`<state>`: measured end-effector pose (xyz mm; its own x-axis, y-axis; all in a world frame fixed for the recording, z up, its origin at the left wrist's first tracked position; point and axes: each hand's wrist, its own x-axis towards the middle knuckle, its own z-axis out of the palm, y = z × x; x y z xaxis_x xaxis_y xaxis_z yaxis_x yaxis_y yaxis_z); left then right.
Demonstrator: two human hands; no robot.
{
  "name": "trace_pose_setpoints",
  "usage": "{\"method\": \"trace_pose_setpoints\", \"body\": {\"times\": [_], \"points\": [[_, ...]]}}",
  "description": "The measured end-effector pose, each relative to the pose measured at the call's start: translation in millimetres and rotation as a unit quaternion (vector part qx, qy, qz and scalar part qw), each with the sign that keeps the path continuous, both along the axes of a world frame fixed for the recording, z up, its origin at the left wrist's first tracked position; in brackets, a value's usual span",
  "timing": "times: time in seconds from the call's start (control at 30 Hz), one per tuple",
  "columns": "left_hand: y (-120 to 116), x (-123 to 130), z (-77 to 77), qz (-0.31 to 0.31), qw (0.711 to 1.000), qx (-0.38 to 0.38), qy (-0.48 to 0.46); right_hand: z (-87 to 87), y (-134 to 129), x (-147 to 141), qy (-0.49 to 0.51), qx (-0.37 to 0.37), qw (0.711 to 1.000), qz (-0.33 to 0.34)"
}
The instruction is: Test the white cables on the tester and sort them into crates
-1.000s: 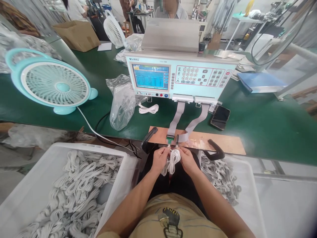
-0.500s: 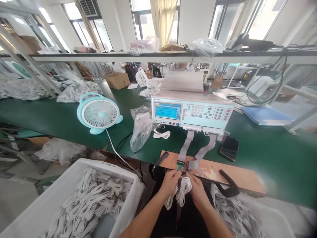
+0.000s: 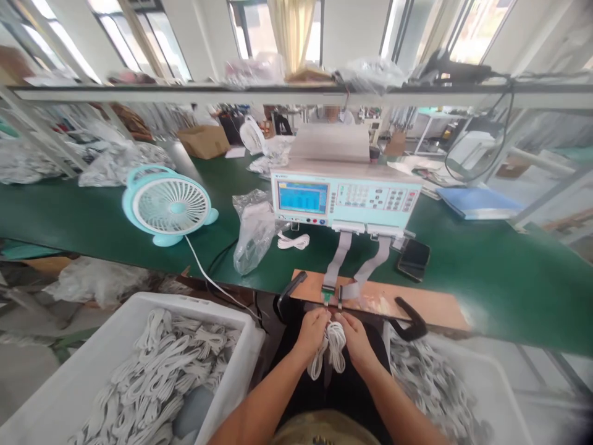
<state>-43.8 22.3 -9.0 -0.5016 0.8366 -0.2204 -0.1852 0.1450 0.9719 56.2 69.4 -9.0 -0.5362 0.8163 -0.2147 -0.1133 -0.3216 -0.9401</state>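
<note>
My left hand is closed on one end of a coiled white cable, just below a green connector board. The cable's other end is pinched in my right hand, under a second small connector. The white loops hang between my hands. Two grey ribbon cables run from the connectors up to a tester with a lit blue screen. The connectors sit at the front edge of a copper-coloured board.
A bin of bundled cables stands at lower left, another at lower right. On the green table are a fan, a plastic bag, a loose cable, a phone and a blue folder. A person sits behind the tester.
The view has shifted, so the bench appears further up and left. The tester's screen content has changed. Both hands now sit slightly below the connectors, still holding the cable ends.
</note>
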Motion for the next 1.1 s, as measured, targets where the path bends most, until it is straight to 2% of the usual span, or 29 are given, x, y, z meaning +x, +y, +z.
{"method": "trace_pose_setpoints", "body": {"times": [0.07, 0.13, 0.17, 0.2, 0.27, 0.3, 0.33, 0.37, 0.4, 0.47, 0.5, 0.6, 0.67, 0.73, 0.8, 0.87, 0.97, 1.1], "points": [[-11, 7, 0.1, -0.028, 0.996, -0.033, -0.082, 7.5, 3, 24, -0.055, 0.03, 0.997, 0.052], [-22, 12, 0.5, -0.058, 0.979, -0.07, -0.181, 13.8, 15, 61, -0.149, 0.068, 0.977, 0.137], [-26, 13, 0.5, -0.068, 0.969, -0.082, -0.225, 16.3, 23, 83, -0.215, 0.11, 0.954, 0.18], [-28, 13, 0.3, -0.07, 0.959, -0.086, -0.263, 18.5, 30, 104, -0.297, 0.166, 0.916, 0.215], [-30, 14, -0.7, -0.056, 0.944, -0.082, -0.314, 22.2, 39, 136, -0.479, 0.272, 0.818, 0.168], [-29, 15, -1.4, -0.043, 0.94, -0.081, -0.328, 24.1, 39, 145, -0.535, 0.314, 0.773, 0.136], [-27, 17, -2.2, -0.029, 0.939, -0.08, -0.333, 25.9, 34, 147, -0.56, 0.343, 0.746, 0.111], [-24, 19, -2.8, -0.015, 0.939, -0.081, -0.333, 27.5, 26, 143, -0.55, 0.363, 0.745, 0.103], [-21, 22, -3.3, -0.002, 0.941, -0.083, -0.327, 28.6, 15, 134, -0.513, 0.375, 0.764, 0.115], [-15, 29, -3.6, 0.021, 0.95, -0.081, -0.301, 28.1, -9, 105, -0.389, 0.375, 0.827, 0.156], [-13, 33, -3.3, 0.033, 0.955, -0.076, -0.284, 26.4, -19, 90, -0.339, 0.371, 0.849, 0.163], [-15, 38, -0.2, 0.058, 0.972, -0.038, -0.226, 16.9, -33, 55, -0.243, 0.357, 0.894, 0.117], [-23, 36, 4.0, 0.024, 0.982, -0.011, -0.189, 10.1, -29, 47, -0.208, 0.322, 0.92, 0.079], [-32, 29, 9.6, -0.048, 0.99, 0.013, -0.131, 5.8, -20, 45, -0.177, 0.273, 0.944, 0.061], [-40, 21, 15.1, -0.103, 0.993, 0.034, -0.036, 4.3, -13, 44, -0.152, 0.239, 0.957, 0.056], [-44, 13, 19.2, -0.12, 0.989, 0.047, 0.069, 4.4, -9, 41, -0.14, 0.23, 0.962, 0.053], [-43, 6, 21.8, -0.109, 0.977, 0.029, 0.179, 3.5, -6, 31, -0.148, 0.255, 0.955, 0.034], [-35, 3, 20.1, -0.095, 0.966, -0.002, 0.241, -1.8, 0, 17, -0.147, 0.243, 0.959, 0.0]]}}
